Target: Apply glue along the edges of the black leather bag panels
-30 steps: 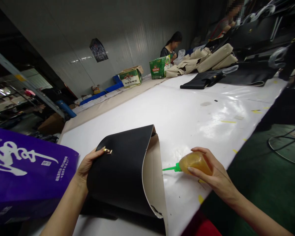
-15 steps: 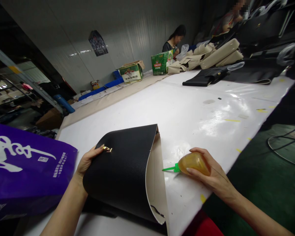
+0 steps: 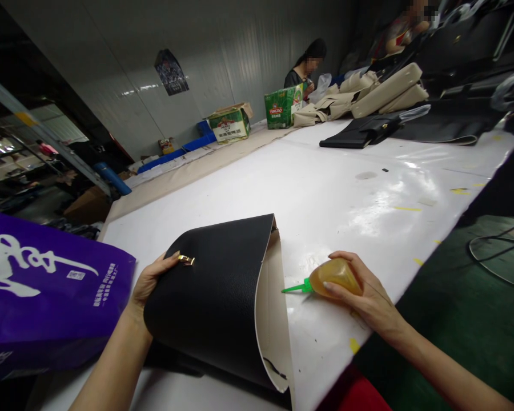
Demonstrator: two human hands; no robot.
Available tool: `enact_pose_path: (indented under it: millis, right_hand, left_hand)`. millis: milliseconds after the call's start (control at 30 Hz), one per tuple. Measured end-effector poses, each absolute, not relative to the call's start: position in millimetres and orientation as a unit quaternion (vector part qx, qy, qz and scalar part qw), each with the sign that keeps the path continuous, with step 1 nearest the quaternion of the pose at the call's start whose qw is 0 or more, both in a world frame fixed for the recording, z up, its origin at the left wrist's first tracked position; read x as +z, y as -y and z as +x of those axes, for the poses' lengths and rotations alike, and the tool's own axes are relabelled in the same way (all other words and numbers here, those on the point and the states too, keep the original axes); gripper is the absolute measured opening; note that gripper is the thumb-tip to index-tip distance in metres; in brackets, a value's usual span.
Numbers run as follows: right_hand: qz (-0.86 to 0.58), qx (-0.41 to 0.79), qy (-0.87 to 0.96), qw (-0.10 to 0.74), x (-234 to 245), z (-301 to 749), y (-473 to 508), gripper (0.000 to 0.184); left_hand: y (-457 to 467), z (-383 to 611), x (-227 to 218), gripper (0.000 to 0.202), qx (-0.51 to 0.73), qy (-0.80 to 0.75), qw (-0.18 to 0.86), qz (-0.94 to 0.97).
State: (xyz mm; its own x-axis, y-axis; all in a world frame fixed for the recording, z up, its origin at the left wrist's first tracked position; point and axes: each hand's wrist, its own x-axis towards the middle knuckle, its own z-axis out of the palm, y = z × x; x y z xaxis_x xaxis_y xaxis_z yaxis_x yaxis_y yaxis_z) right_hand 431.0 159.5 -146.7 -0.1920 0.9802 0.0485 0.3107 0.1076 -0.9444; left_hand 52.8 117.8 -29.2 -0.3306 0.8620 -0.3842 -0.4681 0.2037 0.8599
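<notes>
A black leather bag piece (image 3: 214, 285) curves over in front of me, its open side facing right and showing a pale lining. My left hand (image 3: 152, 279) grips its left edge, thumb beside a gold metal clasp (image 3: 186, 260); the other fingers are hidden underneath. In my right hand (image 3: 364, 294) is a squeeze bottle (image 3: 336, 277) of amber liquid, probably glue, with a green nozzle (image 3: 297, 287). The nozzle points left, its tip at the bag piece's pale open edge; whether it touches I cannot tell.
A purple printed bag (image 3: 55, 297) stands at the left of the white table (image 3: 248, 182). Black pieces (image 3: 360, 132), beige bag parts (image 3: 368, 94) and green cartons (image 3: 280, 108) lie at the back. One person (image 3: 302, 71) sits behind the cartons, another (image 3: 400, 37) farther right.
The bottle in my right hand has shifted slightly up and left, its nozzle tip still by the open edge. My left hand and the bag piece are almost unmoved.
</notes>
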Motion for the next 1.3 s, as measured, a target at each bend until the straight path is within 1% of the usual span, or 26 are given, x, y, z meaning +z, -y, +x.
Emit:
enact_pose_path:
  millis: [67, 167, 300, 433, 533, 633, 700, 933, 1000, 1100, 1167, 1300]
  right_hand:
    - [-0.495, 0.460, 0.642, 0.363, -145, 433, -156, 0.052]
    - [-0.479, 0.494, 0.643, 0.337, -142, 434, -156, 0.051]
    - [-0.493, 0.479, 0.618, 0.381, -141, 427, -176, 0.051]
    - [-0.508, 0.446, 0.610, 0.413, -143, 421, -197, 0.049]
    - [-0.509, 0.452, 0.614, 0.400, -143, 423, -196, 0.049]
    - [-0.484, 0.495, 0.625, 0.361, -140, 427, -190, 0.048]
    - [-0.473, 0.511, 0.627, 0.351, -138, 427, -191, 0.047]
    - [-0.508, 0.456, 0.599, 0.419, -139, 420, -211, 0.049]
    - [-0.506, 0.459, 0.604, 0.410, -138, 423, -207, 0.048]
    - [-0.485, 0.501, 0.620, 0.361, -133, 428, -198, 0.046]
    - [-0.469, 0.522, 0.624, 0.343, -132, 429, -198, 0.044]
    - [-0.477, 0.502, 0.605, 0.392, -136, 422, -212, 0.047]
  left_hand:
    - [-119, 54, -29, 0.017, 0.608, -0.546, 0.549, 0.175]
    - [-119, 55, -30, 0.020, 0.610, -0.541, 0.551, 0.179]
    - [-119, 54, -32, 0.023, 0.609, -0.542, 0.549, 0.186]
    - [-119, 52, -33, 0.021, 0.609, -0.544, 0.546, 0.187]
    - [-119, 51, -33, 0.020, 0.611, -0.539, 0.550, 0.186]
    - [-119, 51, -32, 0.022, 0.606, -0.536, 0.556, 0.192]
    - [-119, 51, -32, 0.021, 0.603, -0.539, 0.555, 0.193]
    - [-119, 53, -30, 0.023, 0.605, -0.539, 0.552, 0.196]
    - [-118, 54, -29, 0.022, 0.607, -0.540, 0.550, 0.195]
    - [-117, 54, -28, 0.023, 0.607, -0.544, 0.546, 0.194]
    - [-117, 53, -28, 0.023, 0.606, -0.545, 0.546, 0.195]
    - [-116, 51, -30, 0.021, 0.607, -0.538, 0.552, 0.193]
